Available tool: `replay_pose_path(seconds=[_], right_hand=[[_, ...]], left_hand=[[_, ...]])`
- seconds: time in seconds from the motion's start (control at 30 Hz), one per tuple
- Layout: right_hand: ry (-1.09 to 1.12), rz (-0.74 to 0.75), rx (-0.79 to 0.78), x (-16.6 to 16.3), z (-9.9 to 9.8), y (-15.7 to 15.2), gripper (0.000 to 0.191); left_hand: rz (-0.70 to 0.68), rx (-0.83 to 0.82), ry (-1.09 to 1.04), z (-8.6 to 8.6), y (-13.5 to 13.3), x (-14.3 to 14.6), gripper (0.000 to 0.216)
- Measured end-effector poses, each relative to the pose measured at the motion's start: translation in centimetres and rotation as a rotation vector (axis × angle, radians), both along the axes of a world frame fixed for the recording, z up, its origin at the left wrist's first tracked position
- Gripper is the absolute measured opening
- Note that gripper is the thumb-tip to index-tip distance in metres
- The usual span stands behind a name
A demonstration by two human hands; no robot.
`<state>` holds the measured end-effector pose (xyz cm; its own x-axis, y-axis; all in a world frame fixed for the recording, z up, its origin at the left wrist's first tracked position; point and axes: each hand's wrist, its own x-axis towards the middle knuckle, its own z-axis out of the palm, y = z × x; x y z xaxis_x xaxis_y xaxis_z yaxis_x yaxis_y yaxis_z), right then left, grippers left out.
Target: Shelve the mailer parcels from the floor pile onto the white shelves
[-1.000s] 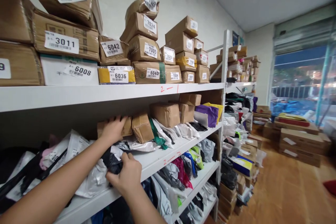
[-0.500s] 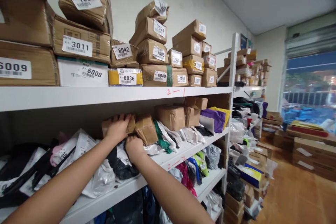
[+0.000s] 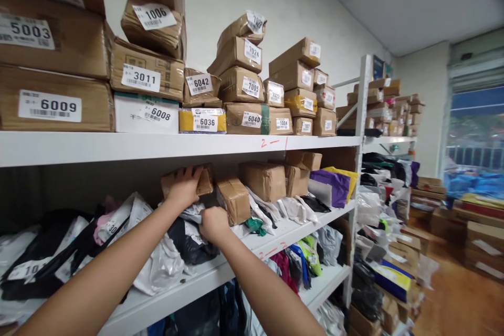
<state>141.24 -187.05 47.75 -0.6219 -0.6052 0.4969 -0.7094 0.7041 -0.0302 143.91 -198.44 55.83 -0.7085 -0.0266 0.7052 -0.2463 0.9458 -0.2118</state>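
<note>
My left hand (image 3: 184, 187) lies flat against a brown cardboard parcel (image 3: 205, 184) at the back of the middle shelf, fingers stretched out. My right hand (image 3: 213, 222) is closed among the plastic mailer bags, right beside a taped brown box (image 3: 235, 200); what its fingers grip is hidden. A black bag (image 3: 189, 241) and white bags (image 3: 161, 268) lie under and beside both wrists.
White metal shelving (image 3: 157, 144) runs along the wall. Its top shelf carries numbered brown boxes such as 6009 (image 3: 51, 107) and 6036 (image 3: 202, 121). More boxes (image 3: 264, 180) and a purple bag (image 3: 331, 185) fill the middle shelf. Cartons stand on the wooden floor (image 3: 464, 299) at right.
My right hand left the black bag at the shelf's front edge and moved up and back to the taped box. The left hand stayed on its parcel. The view shifted left.
</note>
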Motion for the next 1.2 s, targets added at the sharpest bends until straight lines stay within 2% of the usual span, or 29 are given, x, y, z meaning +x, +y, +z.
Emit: replay_pose_path(seconds=[0.1,0.27,0.37,0.43,0.5,0.57,0.67,0.77,0.87,1.0,1.13,1.2], right_hand=[[-0.014,0.064,-0.035,0.8,-0.1,1.8,0.021],[-0.012,0.304,-0.025,1.0,-0.5,4.6,0.022],[0.006,0.442,-0.020,1.0,-1.7,6.8,0.038],[0.048,0.493,-0.068,0.8,-3.3,8.1,0.054],[0.110,0.454,-0.127,0.3,-5.3,9.0,0.065],[0.151,0.339,-0.168,-0.3,-7.0,9.2,0.067],[0.139,0.120,-0.256,-0.9,-7.9,8.4,0.064],[0.100,-0.109,-0.375,-1.0,-6.8,7.0,0.057],[0.077,-0.219,-0.434,-1.1,-4.8,5.0,0.059],[0.083,-0.161,-0.345,-1.3,-2.8,2.8,0.050],[0.086,-0.030,-0.185,-1.0,-1.7,2.0,0.027],[0.072,-0.030,-0.159,-0.6,-1.1,1.8,0.032]], left_hand=[[0.013,0.009,-0.015,0.7,0.2,0.1,0.084],[-0.011,0.008,-0.039,0.6,0.3,0.5,0.085],[-0.017,-0.002,-0.050,-0.3,-0.1,0.7,0.082],[-0.022,-0.007,-0.050,-0.8,-0.3,0.8,0.083],[-0.027,-0.013,-0.043,-1.1,-0.5,0.7,0.084],[-0.025,-0.016,-0.033,-1.2,-0.6,0.7,0.085],[-0.011,-0.007,-0.032,-1.1,-0.5,0.7,0.084],[0.003,0.019,-0.038,-1.0,-0.3,0.8,0.081],[0.018,0.030,-0.013,-1.0,-0.1,0.9,0.080],[0.038,0.033,0.006,-1.1,-0.2,0.9,0.081],[0.048,0.039,-0.001,-1.4,-0.4,0.8,0.077],[0.039,0.037,0.000,-1.5,-0.4,0.8,0.077]])
